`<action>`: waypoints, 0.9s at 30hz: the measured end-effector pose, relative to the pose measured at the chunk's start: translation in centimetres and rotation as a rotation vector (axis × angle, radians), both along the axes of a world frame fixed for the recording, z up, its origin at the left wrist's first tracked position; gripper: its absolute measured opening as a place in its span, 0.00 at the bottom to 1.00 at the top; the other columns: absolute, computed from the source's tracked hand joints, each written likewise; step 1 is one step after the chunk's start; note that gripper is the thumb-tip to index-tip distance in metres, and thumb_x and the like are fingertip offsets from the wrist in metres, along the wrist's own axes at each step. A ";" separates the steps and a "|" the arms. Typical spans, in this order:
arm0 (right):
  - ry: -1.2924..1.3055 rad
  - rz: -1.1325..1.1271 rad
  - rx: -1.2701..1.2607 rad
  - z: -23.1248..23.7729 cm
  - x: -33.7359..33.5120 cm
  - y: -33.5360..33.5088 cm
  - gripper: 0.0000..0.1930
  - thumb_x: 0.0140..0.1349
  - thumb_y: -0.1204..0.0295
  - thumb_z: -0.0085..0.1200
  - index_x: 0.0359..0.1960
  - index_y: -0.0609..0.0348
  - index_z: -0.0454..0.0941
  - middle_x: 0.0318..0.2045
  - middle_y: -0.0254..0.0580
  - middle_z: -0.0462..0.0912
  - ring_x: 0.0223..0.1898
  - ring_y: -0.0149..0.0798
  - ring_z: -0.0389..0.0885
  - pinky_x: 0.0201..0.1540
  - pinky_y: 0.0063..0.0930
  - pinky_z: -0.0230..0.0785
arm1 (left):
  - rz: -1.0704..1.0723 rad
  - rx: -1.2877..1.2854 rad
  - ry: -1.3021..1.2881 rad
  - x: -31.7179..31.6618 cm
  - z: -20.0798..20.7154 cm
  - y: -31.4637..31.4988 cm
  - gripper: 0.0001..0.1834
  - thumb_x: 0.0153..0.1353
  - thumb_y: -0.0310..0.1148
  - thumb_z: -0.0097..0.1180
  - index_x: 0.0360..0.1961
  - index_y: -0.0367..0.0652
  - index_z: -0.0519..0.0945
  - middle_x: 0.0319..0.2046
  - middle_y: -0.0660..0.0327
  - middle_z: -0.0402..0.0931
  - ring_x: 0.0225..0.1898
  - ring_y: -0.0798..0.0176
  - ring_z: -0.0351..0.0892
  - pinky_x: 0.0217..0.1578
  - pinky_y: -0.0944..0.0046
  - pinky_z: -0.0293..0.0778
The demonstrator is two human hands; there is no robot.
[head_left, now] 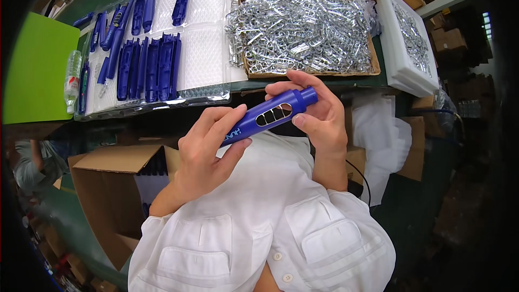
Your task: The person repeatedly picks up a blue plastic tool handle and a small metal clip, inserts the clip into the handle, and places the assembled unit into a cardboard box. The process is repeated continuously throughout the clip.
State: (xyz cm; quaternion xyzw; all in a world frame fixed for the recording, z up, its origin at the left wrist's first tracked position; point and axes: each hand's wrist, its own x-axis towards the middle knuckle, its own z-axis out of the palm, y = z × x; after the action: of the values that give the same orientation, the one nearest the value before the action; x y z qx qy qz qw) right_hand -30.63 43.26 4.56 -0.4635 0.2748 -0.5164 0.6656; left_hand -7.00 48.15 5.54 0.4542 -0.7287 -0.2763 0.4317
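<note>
A blue plastic tube-shaped casing (244, 126) is held aslant in front of my chest, its right end higher. An oval window in its side shows a shiny metal frame with crossbars (274, 114). My left hand (208, 143) is closed around the lower left end, thumb below and fingers above. At the narrower upper right end, my right hand (321, 113) grips with the thumb on the near side and fingers behind. Parts of the right fingers are hidden by the casing. Beyond my hands, blue half-shells (153, 70) lie on a transparent plastic tray (205, 57).
A cardboard tray (373, 57) heaped with shiny metal frames (303, 27) stands on the green table. A white foam box (386, 16) with more metal pieces is at right. Left are a bottle (73, 78) and a lime-green panel (40, 70); an opened carton (108, 167) stands below.
</note>
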 end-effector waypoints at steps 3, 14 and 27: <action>-0.006 0.026 0.008 -0.2 0.2 0.2 0.36 0.59 0.81 0.63 0.70 0.73 0.64 0.59 0.67 0.79 0.60 0.51 0.82 0.67 0.44 0.72 | -0.018 0.033 0.025 0.7 -0.3 -0.1 0.32 0.51 0.17 0.69 0.61 0.36 0.79 0.48 0.50 0.80 0.43 0.54 0.85 0.42 0.61 0.80; 0.013 0.088 0.058 -0.4 1.0 -0.1 0.34 0.61 0.89 0.60 0.70 0.71 0.64 0.61 0.65 0.78 0.62 0.46 0.80 0.66 0.38 0.73 | -0.062 0.178 0.135 2.2 -0.9 -1.0 0.29 0.53 0.21 0.71 0.58 0.35 0.80 0.44 0.51 0.82 0.41 0.55 0.84 0.43 0.63 0.78; 0.326 0.096 -0.153 -1.9 -0.9 -2.9 0.27 0.52 0.83 0.73 0.55 0.67 0.77 0.52 0.53 0.84 0.53 0.42 0.84 0.57 0.34 0.76 | -0.077 0.273 0.147 2.0 -1.4 -3.4 0.24 0.56 0.22 0.69 0.56 0.33 0.81 0.39 0.54 0.81 0.37 0.62 0.80 0.39 0.66 0.74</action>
State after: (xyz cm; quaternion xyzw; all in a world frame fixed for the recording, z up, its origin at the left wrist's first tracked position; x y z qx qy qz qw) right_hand -31.49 40.39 2.70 -0.6029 0.3168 -0.4212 0.5990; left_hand -5.01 44.77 4.09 0.4592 -0.6676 -0.4217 0.4070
